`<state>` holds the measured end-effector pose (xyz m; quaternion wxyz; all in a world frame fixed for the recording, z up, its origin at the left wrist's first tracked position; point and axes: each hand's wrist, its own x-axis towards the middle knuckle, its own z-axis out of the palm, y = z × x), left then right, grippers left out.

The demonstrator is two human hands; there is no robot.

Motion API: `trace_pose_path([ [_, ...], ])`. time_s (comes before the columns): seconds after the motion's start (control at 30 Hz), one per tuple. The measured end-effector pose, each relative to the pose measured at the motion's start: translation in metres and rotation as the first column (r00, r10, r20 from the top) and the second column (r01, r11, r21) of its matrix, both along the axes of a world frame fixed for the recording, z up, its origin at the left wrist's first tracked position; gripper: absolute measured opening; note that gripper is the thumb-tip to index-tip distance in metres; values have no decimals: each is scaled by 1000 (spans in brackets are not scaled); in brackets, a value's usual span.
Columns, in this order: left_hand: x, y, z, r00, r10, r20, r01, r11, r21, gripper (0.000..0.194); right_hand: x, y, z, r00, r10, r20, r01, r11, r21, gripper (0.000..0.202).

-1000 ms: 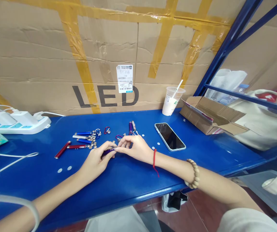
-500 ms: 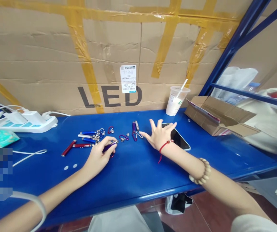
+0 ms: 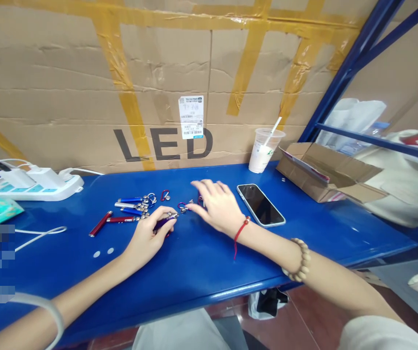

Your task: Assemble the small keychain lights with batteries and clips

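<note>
My left hand [image 3: 146, 238] is closed around a small purple flashlight [image 3: 164, 222], its metal end pointing right. Over the middle of the table, my right hand [image 3: 218, 204] is open with its fingers stretched out. It covers most of the small flashlights with clips lying beneath it, and its thumb is close to a loose purple carabiner [image 3: 182, 208]. A red carabiner [image 3: 165, 195] lies farther back. Left of these are blue flashlights [image 3: 131, 200], a silver flashlight [image 3: 124, 205] and red flashlights [image 3: 100, 224]. Two pale discs [image 3: 97, 254] rest near my left forearm.
A phone [image 3: 262, 204] lies right of my right hand. Behind it stand a plastic cup with a straw [image 3: 262, 153] and an open cardboard box [image 3: 313, 175]. A power strip [image 3: 63, 189] with cables sits at the left. A large carton [image 3: 157, 63] walls off the back.
My right hand has moved left from beside the phone, uncovering the phone and covering the flashlights in the middle. My left hand keeps its grip on the purple flashlight.
</note>
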<state>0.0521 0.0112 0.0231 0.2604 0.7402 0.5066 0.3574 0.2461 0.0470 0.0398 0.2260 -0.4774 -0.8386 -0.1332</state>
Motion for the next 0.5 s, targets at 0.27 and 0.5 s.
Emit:
trace_pose_path([
  [0.27, 1, -1, 2, 1000, -27, 10, 28, 1000, -5, 29, -5, -10, -5, 910, 371, -186, -384, 922, -40, 31],
  [0.5, 2, -2, 2, 999, -49, -3, 49, 999, -12, 28, -4, -10, -7, 836, 347, -425, -434, 892, -126, 29],
])
